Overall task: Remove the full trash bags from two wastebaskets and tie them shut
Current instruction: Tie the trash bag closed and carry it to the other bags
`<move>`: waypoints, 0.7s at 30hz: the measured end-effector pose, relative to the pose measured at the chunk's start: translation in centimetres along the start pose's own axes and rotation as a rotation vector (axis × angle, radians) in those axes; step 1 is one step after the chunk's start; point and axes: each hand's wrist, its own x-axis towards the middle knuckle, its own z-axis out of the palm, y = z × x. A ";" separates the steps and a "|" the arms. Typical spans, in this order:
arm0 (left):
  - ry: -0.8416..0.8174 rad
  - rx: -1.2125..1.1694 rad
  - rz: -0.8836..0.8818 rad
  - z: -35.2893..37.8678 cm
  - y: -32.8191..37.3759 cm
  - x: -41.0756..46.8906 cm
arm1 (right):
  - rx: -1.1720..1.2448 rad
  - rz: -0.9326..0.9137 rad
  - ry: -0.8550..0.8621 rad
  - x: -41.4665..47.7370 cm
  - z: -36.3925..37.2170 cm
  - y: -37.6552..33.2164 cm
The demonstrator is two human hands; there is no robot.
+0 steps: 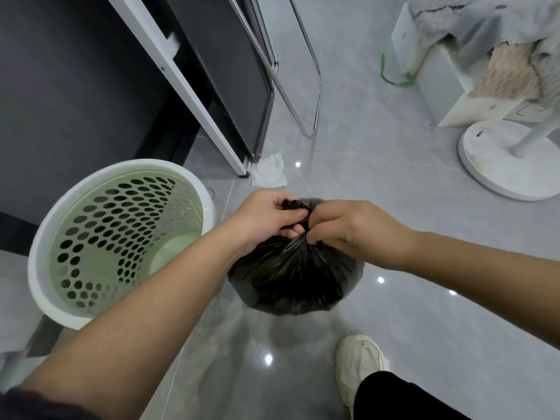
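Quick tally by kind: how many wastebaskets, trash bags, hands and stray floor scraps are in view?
Perforated green-and-white plastic wastebasket: 1
Black plastic trash bag: 1
Hands, both gripping the bag's neck: 2, left hand and right hand
Crumpled white paper scrap on the floor: 1
Total: 5

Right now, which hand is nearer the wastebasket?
Left. The left hand grips the bag neck just right of the wastebasket; the right hand is on the neck's far side.
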 end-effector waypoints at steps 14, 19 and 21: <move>0.162 0.154 0.115 -0.3 -2.4 -0.9 | 1.003 0.604 0.046 1.2 1.6 -0.8; 0.297 -0.048 0.049 0.1 -1.9 -1.4 | 0.973 0.840 0.343 1.6 2.8 -1.7; 0.312 -0.143 -0.047 0.2 -1.5 -1.6 | 0.867 0.840 0.386 1.7 3.1 -2.1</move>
